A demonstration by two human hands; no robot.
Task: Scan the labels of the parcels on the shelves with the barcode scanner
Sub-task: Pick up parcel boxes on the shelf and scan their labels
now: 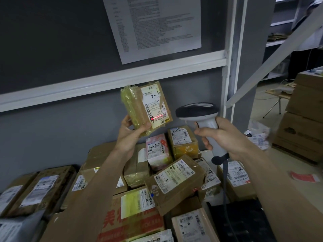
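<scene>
Taped parcel [139, 107] held above the pile, long axis near upright, label [154, 105] facing right – red scan line across its lower barcode. Left hand [130, 131] grips its bottom corner. Barcode scanner [201, 116] head points left at the label – right hand [222, 137] wraps the handle. Boxes [176, 180] piled on the shelf below.

The printed sheet [153, 25] on the wall is running off the top edge with its text blurring beyond reading, the scanner cable [225, 189] is disappearing behind the right forearm, and the left hand [130, 132] is covering the lower corner of the held parcel [139, 105].
</scene>
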